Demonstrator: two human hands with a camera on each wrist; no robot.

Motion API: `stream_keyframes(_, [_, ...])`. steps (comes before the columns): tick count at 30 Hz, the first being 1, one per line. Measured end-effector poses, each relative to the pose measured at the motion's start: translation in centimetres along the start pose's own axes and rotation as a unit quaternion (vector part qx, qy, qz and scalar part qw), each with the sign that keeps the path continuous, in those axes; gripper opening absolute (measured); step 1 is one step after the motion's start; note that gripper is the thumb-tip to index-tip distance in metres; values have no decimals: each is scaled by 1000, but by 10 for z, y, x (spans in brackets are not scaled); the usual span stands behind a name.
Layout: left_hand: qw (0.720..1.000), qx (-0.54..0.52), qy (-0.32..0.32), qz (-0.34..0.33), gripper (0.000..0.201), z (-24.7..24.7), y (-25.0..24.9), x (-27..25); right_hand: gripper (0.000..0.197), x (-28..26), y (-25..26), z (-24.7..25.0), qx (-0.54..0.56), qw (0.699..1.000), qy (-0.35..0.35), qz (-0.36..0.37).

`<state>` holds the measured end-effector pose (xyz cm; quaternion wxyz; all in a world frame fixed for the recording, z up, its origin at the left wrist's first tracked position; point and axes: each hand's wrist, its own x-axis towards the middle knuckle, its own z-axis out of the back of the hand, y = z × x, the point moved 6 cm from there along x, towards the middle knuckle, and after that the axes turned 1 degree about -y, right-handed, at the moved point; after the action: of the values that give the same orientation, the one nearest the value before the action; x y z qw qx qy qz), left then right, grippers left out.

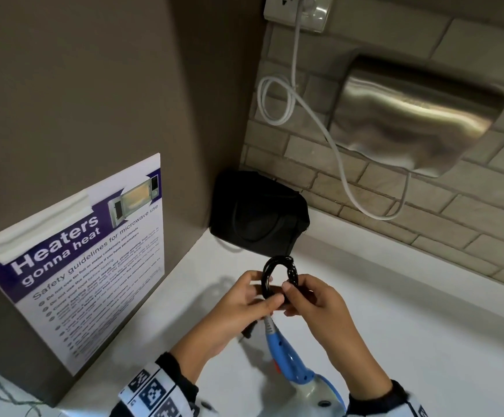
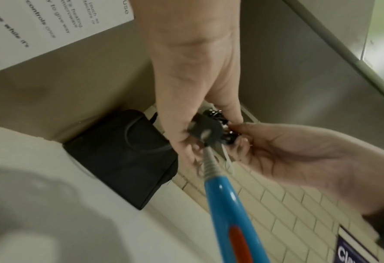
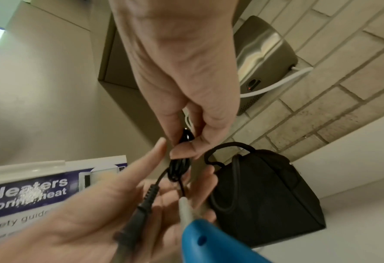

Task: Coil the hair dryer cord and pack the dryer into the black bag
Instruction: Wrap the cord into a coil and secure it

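Both hands met over the white surface (image 1: 395, 311), each gripping the same small bundle of black cord (image 1: 279, 272). The left hand (image 1: 241, 308) had its fingers curled round the near side of the coil, with the cord's black plug (image 3: 139, 218) lying across its palm and pointing back toward the wrist. The right hand (image 1: 319, 305) pinched the other side of the coil between thumb and fingers, so the loops stood up as a short arch above the knuckles of both.

From under the hands the cord ran through a pale ribbed sleeve (image 2: 210, 164) into the blue handle of the hair dryer (image 1: 286, 359), which hung down between the two wrists toward the person's body; a red switch (image 2: 238, 243) showed on the handle in the left wrist view. Whether the dryer's body rested on the surface I could not tell.

Just beyond the fingertips, pushed into the corner where the brown panel met the brick wall, sat the black bag (image 1: 259, 215), closed as far as I could see, its strap looped on top. To the left of the left hand a microwave safety poster (image 1: 76, 260) hung on the panel. Above and to the right of the right hand a steel hand dryer (image 1: 419, 115) was fixed to the wall, its white cable (image 1: 292, 94) rising to a socket.
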<state>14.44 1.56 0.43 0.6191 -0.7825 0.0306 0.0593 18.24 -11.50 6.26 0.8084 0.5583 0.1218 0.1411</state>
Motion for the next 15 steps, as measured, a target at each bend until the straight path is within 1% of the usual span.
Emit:
stream_keyframes(2, [999,-20,5,25,51,-4,11,0,13,0,-7,8,36,999,-22,-29])
stream_keyframes(5, [991,-122,-31,54,58,-3,25,5,13,1,-18,17,104,992,-42,-61])
stream_keyframes(7, [987,-138,-43,74,58,-2,33,9,13,3,-28,21,166,981,-56,-82])
stream_keyframes(10, [984,-119,-1,132,58,-9,49,11,16,6,-44,27,249,959,-75,-109])
stream_keyframes(12, [981,-101,31,163,58,-18,57,12,17,7,-54,32,276,950,-77,-124])
stream_keyframes(15, [982,-69,51,166,47,-29,61,17,20,8,-73,42,283,943,-91,-150])
